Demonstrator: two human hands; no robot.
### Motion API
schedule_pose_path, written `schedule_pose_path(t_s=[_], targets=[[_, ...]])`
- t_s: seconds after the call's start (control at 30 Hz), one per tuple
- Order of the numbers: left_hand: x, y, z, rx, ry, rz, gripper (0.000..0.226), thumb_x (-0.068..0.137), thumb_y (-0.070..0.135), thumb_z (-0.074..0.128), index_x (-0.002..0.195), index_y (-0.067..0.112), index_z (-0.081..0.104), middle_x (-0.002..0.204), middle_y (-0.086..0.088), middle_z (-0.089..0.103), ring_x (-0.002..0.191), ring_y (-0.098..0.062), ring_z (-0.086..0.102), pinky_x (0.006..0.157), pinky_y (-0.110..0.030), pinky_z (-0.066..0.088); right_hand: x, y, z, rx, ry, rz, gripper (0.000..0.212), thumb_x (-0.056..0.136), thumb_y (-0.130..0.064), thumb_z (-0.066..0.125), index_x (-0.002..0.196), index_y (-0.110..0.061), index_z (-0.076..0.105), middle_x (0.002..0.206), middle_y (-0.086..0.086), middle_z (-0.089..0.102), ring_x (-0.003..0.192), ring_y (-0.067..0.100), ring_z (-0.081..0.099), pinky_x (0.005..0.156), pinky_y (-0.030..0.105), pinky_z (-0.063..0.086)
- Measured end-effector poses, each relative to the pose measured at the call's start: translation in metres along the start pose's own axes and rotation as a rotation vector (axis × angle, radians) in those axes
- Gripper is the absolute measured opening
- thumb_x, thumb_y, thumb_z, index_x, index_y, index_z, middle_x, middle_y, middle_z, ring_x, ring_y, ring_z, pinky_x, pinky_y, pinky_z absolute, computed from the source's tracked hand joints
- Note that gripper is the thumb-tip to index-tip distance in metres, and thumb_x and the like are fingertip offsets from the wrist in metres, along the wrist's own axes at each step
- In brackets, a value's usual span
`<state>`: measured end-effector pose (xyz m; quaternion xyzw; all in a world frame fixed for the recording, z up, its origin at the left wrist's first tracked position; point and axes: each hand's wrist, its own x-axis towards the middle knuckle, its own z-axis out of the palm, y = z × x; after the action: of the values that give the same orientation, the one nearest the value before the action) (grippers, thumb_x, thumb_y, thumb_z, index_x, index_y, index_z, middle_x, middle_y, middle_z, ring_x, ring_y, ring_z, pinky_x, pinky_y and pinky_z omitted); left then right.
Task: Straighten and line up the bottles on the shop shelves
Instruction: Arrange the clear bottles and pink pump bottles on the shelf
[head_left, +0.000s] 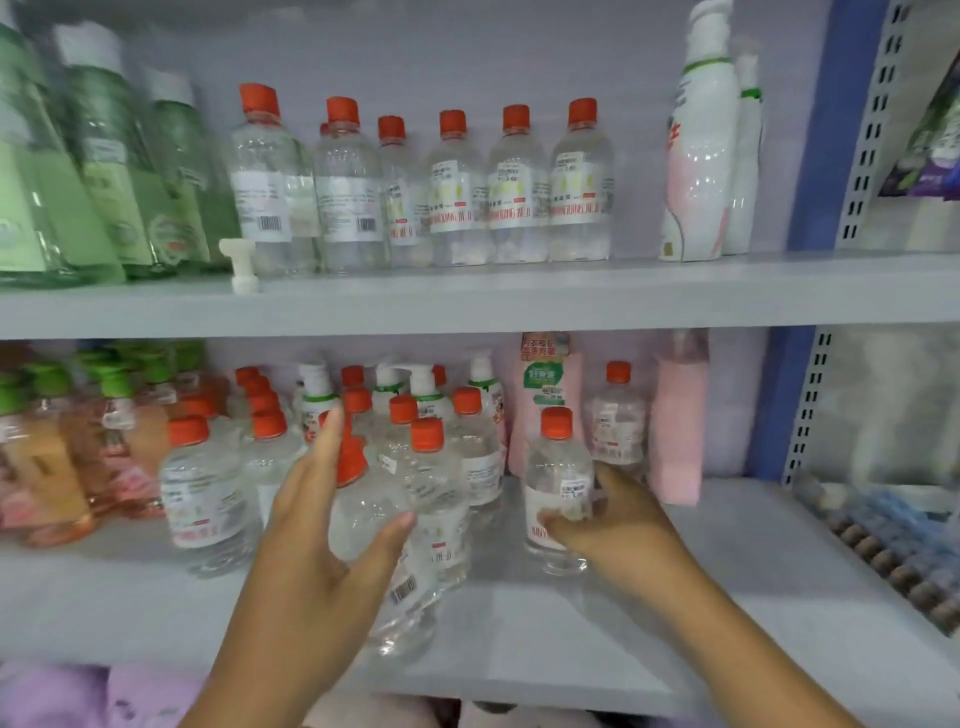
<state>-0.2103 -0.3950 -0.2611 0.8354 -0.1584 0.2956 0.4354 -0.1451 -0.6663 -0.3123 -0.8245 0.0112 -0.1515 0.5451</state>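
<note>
Top-shelf row (415, 192) looks tidy; below, your left hand (317, 530) wraps one red-capped bottle (374, 519), right hand (613, 525) grips another (558, 483), cluster (332, 421) still messy.

Green bottles (78, 171) blurred, cut off at the left edge.

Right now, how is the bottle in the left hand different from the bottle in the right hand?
The left hand holds its bottle tilted, while the right hand holds its bottle upright. The left hand's bottle is among the crowded group; the right hand's bottle stands apart from it, to the right. Both are clear with red caps, on the lower shelf.
</note>
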Motion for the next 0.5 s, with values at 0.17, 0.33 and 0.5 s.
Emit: schedule_pose_path(t_s=[0.17,0.33,0.5], targets=[[0.014,-0.049,-0.014,0.094,0.013,-0.027,0.091,0.087,0.041,0.067,0.146,0.07,0.004,0.138,0.042,0.03,0.135,0.011,0.029,0.106,-0.036,0.048,-0.003,-0.016,0.033,0.02,-0.053,-0.018,0.043,0.074,-0.032,0.084,0.112,-0.04,0.065,0.099,-0.027,0.073,0.085,-0.009,0.069,0.066,0.009,0.05],[0.018,-0.07,0.001,0.044,0.046,0.035,0.081,0.087,0.038,0.068,0.152,0.055,0.022,0.13,0.033,0.036,0.128,0.007,0.04,0.087,-0.039,0.058,-0.006,-0.02,0.054,0.035,-0.083,-0.034,0.044,0.078,-0.033,0.084,0.113,-0.047,0.062,0.103,-0.03,0.071,0.092,-0.013,0.066,0.07,0.007,0.049],[0.006,-0.044,0.014,0.047,0.252,0.134,0.068,0.085,0.027,0.08,0.144,0.027,0.045,0.145,0.008,0.042,0.139,0.003,0.033,0.117,-0.027,0.03,0.001,-0.01,0.033,0.109,-0.094,0.007,0.046,0.076,-0.039,0.088,0.115,-0.04,0.064,0.107,-0.024,0.072,0.098,-0.007,0.067,0.079,0.011,0.051]])
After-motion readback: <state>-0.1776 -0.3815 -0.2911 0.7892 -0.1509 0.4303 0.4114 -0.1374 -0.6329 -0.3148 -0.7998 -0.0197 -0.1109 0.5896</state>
